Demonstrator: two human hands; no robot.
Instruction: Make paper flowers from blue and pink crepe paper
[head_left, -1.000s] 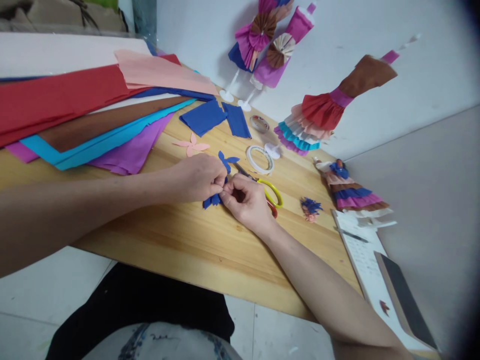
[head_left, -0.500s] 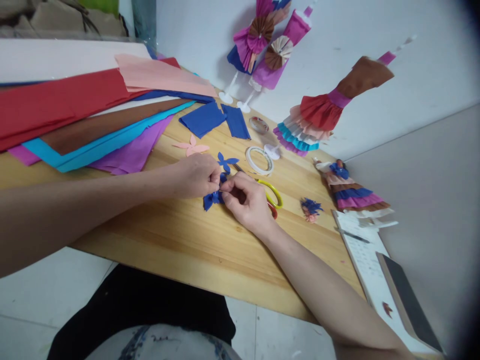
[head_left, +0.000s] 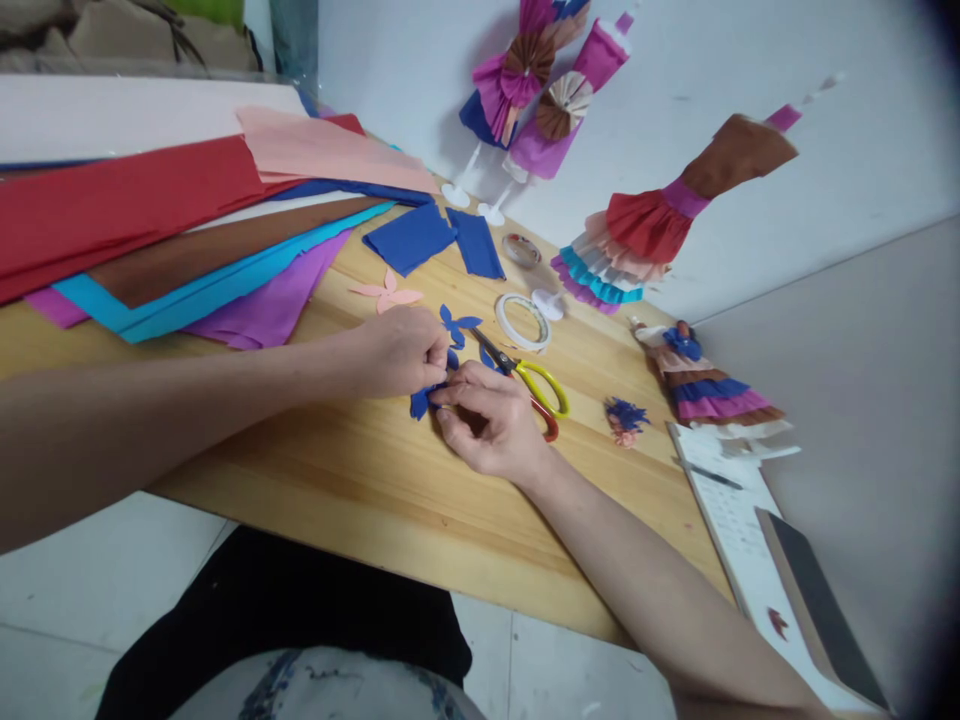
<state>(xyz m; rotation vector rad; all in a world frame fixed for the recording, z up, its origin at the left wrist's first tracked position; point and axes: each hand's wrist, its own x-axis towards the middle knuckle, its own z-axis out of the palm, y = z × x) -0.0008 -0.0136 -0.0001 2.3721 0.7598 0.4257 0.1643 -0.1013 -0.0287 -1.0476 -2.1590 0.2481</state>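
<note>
My left hand (head_left: 405, 350) is closed, its fingertips pinched at a small crumpled piece of blue paper (head_left: 421, 403). From the right, my right hand (head_left: 499, 420) meets it, thumb and fingers bent and touching the same blue piece. The fingers hide much of that paper. Just beyond the hands lies a blue paper flower cutout (head_left: 459, 326). Scissors (head_left: 553, 388) with one yellow and one red handle rest beside my right hand, blades pointing away to the left. Behind my left hand is a pink paper flower cutout (head_left: 387, 293).
Folded coloured paper sheets (head_left: 135, 195) cover the table's left. Two blue paper rectangles (head_left: 411, 238), a white tape roll (head_left: 523, 322) and a smaller tape roll (head_left: 522, 250) lie farther back. Paper-dressed figures (head_left: 679, 205) stand by the wall. A fringed blue-and-pink bundle (head_left: 625, 418) lies right, near a white keyboard (head_left: 724, 500).
My right hand has shifted slightly down, uncovering more of the scissors and a blue paper bit beside the blades. My left hand stays nearly in place at the blue paper.
</note>
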